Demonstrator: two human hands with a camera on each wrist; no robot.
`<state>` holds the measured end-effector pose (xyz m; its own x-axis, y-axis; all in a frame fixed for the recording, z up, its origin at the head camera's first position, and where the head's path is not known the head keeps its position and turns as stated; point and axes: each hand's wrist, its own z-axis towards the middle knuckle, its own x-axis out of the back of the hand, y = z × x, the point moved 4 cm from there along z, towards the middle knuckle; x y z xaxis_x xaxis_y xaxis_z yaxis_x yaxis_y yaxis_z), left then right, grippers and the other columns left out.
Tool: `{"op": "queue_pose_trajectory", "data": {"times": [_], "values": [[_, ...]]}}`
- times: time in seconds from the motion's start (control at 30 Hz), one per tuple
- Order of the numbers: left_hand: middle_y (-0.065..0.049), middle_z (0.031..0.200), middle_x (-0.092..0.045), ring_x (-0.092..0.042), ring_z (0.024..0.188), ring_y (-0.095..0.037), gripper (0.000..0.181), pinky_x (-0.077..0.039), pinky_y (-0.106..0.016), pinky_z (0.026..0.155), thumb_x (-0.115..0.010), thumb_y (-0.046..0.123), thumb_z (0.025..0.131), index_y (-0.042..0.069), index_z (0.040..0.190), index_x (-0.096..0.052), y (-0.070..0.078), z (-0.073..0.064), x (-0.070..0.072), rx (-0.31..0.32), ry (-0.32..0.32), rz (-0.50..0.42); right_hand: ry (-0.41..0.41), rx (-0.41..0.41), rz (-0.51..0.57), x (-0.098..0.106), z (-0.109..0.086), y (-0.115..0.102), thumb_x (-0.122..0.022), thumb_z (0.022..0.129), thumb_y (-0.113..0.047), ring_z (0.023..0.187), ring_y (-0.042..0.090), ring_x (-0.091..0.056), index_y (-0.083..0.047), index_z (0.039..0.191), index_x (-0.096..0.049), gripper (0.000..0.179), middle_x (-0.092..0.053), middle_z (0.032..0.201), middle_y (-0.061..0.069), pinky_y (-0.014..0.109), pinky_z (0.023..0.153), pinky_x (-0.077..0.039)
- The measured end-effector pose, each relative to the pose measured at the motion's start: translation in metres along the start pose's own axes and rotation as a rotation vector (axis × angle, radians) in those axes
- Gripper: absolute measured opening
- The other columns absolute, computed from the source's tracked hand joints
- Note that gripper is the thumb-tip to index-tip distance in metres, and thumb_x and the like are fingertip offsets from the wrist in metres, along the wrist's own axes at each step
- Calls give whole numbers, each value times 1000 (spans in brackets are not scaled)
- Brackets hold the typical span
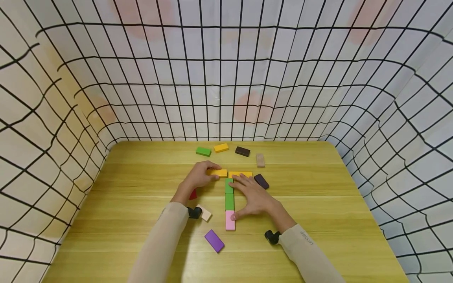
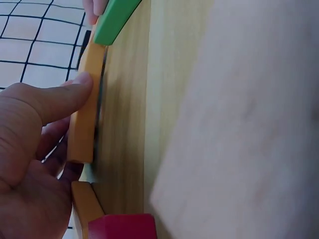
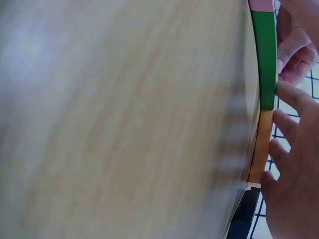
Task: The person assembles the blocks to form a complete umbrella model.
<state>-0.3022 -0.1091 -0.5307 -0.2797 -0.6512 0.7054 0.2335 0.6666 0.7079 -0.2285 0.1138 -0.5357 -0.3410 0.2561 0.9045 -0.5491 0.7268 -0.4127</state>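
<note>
My left hand (image 1: 200, 175) pinches a yellow block (image 1: 222, 173) between thumb and fingers; in the left wrist view this block (image 2: 87, 114) lies along the wood. Just right of it is another yellow block (image 1: 241, 173), level with it. Below these two runs an upright line of two green blocks (image 1: 229, 186) and a pink block (image 1: 230, 222). My right hand (image 1: 256, 196) spreads over this row. Its fingertips touch the right yellow block and the upper green block, and its thumb rests at the pink block's right side.
Behind the row lie a green block (image 1: 203, 151), a yellow block (image 1: 221, 147), a dark block (image 1: 242, 151) and a tan block (image 1: 260, 160). Another dark block (image 1: 261, 181) is right of it. Red (image 1: 193, 194), pale (image 1: 205, 213) and purple (image 1: 214, 241) blocks lie nearer. Black netting (image 1: 219, 82) surrounds the table.
</note>
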Motion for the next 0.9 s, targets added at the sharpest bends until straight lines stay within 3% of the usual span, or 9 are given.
{"op": "queue_pose_trajectory", "data": {"times": [0.9], "values": [[-4,132,-70,-59,132,-27,32,-44,-47,117,-77,22,94,18,125,-75,4,0,-6,22,-55,0,1,6,-8,-2,1,2,-75,67,-84,162,30,-7,-25,162,-36,118,-19,173,1,54,131,-8]]}}
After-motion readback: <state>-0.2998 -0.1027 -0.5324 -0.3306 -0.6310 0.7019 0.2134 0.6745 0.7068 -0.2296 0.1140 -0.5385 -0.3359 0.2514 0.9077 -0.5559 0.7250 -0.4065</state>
